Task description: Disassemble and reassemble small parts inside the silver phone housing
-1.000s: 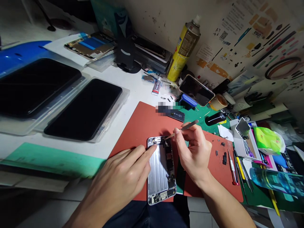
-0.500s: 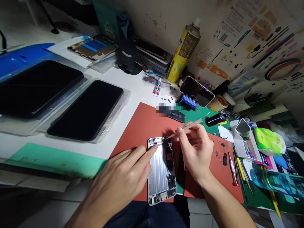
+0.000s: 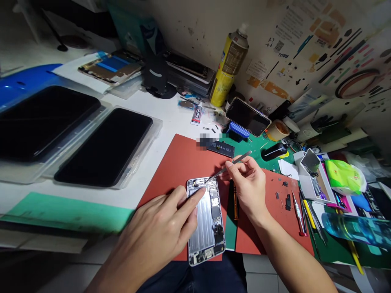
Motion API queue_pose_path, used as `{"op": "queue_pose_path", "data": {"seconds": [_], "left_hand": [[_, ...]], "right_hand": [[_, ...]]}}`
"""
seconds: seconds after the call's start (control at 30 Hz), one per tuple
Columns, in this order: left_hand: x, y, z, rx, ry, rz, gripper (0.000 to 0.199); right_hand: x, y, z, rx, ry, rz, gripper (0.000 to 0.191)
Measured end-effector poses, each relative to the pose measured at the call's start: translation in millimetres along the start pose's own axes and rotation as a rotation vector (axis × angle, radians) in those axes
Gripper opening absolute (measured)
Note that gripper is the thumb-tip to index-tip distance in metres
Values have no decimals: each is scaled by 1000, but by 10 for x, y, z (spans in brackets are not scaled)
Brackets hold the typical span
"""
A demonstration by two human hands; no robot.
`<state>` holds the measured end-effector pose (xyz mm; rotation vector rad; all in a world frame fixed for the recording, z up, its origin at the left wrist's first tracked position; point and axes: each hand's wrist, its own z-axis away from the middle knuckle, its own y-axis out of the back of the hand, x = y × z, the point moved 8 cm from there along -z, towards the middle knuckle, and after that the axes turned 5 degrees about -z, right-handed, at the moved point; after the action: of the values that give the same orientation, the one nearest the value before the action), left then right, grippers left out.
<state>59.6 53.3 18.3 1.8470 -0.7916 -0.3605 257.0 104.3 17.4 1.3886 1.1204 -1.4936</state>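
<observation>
An opened phone (image 3: 201, 228) with a bare silver battery bay and exposed circuit boards lies tilted on the red-brown mat (image 3: 171, 162), its bottom end reaching the mat's front edge. My left hand (image 3: 168, 219) lies over the phone's left edge and holds it, the index fingertip pressed on the inside near the top. In my right hand (image 3: 247, 187) is a pair of slim metal tweezers (image 3: 235, 160), pinched between thumb and fingers. The tweezer tips touch the top end of the phone, close to my left index fingertip. Whether they grip a small part cannot be made out.
Above the phone lies a black battery (image 3: 224, 149). Small parts (image 3: 287, 201) and a screwdriver (image 3: 298, 213) are at right, beside a water bottle (image 3: 357, 230). Two dark phone screens (image 3: 106, 146) rest on cases at left. A yellow spray can (image 3: 229, 65) stands behind.
The tweezers' tips have shifted slightly left along the phone's top end. My left index finger reaches a little further over the phone. The whole view has moved slightly.
</observation>
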Motion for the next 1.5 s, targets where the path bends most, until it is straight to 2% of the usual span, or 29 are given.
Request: {"op": "queue_pose_path", "data": {"seconds": [0.3, 1.23, 1.33, 1.5], "left_hand": [[35, -54, -55, -46, 34, -120, 46], [42, -4, -35, -8, 4, -87, 44], [18, 5, -27, 10, -3, -55, 43], [-56, 21, -9, 38, -8, 18, 43]], "right_hand": [[28, 4, -5, -14, -8, -4, 27], [-136, 15, 54, 15, 70, 46, 24], [-224, 79, 19, 59, 125, 66, 22], [-625, 276, 109, 222, 383, 143, 13]]}}
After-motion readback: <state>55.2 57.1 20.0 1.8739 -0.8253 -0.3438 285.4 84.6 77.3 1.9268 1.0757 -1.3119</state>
